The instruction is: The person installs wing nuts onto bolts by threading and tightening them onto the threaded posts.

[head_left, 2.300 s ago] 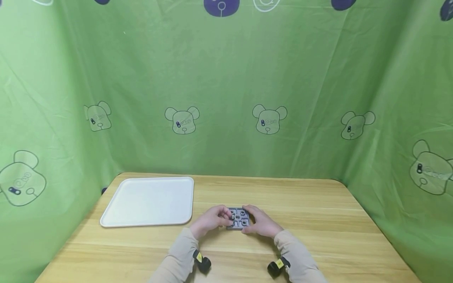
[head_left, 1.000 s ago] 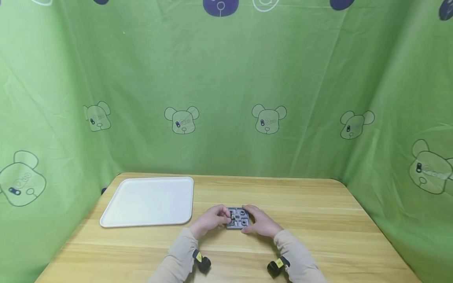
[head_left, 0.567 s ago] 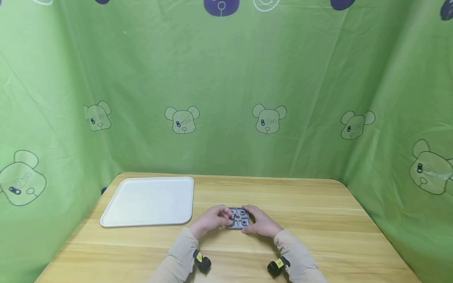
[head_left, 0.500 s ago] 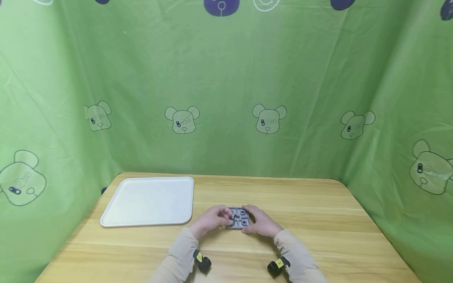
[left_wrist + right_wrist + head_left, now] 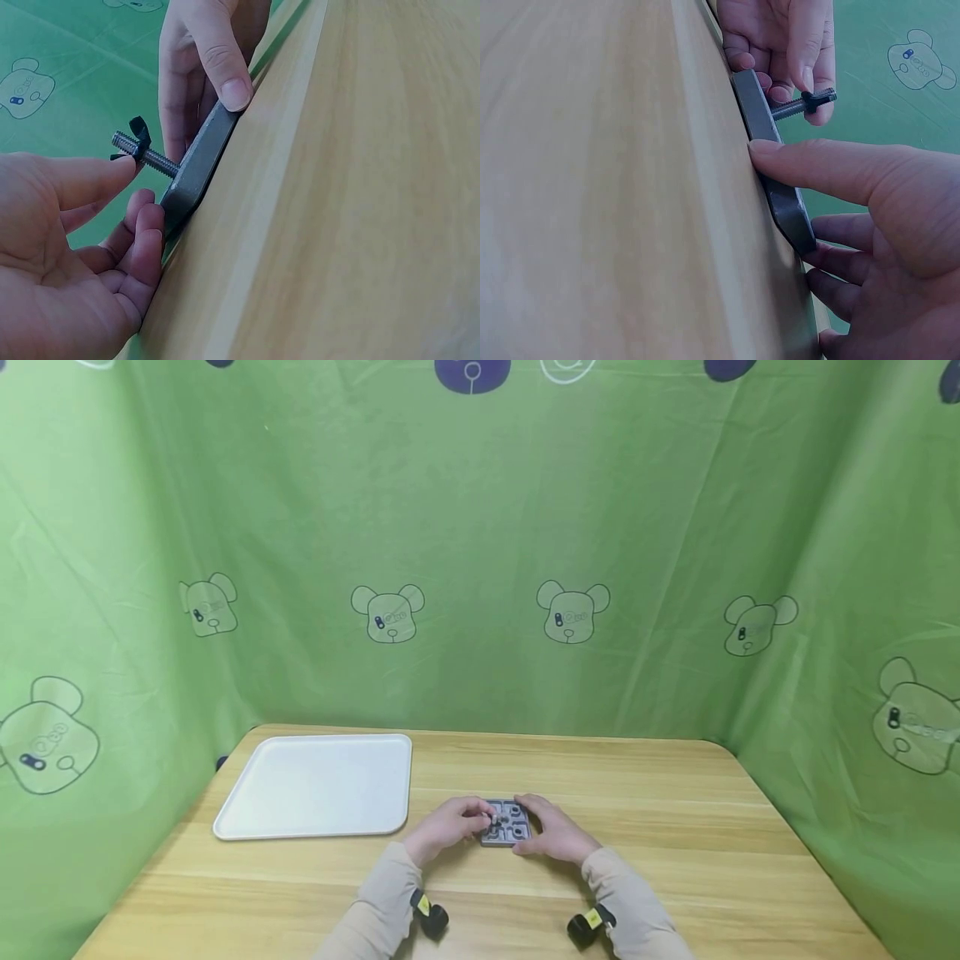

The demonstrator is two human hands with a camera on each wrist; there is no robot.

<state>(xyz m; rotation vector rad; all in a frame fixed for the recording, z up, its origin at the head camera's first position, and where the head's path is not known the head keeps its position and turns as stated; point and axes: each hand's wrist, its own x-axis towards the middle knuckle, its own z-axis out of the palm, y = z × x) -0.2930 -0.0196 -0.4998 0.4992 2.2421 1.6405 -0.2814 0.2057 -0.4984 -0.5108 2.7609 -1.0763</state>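
A square grey metal plate (image 5: 507, 841) with raised ribs and round holes lies on the wooden table in the head view. From one corner of it a threaded rod (image 5: 160, 163) sticks up, and a black wing nut (image 5: 140, 137) sits near the rod's top end. My left hand (image 5: 450, 823) pinches the wing nut between thumb and forefinger, its other fingers curled beside the plate's edge. On the opposite side, my right hand (image 5: 557, 832) grips the plate, the thumb on the near edge and the fingers along the far side, as the right wrist view shows.
A white rectangular tray (image 5: 315, 787) stands on the left part of the table (image 5: 637, 777). Green curtains (image 5: 480, 510) printed with bear heads enclose the table behind and at both sides. A small black camera is strapped to each sleeve.
My left thumb and forefinger have shifted around the wing nut, the thumb now higher and closer to the forefinger. My right hand and the plate have stayed in place.
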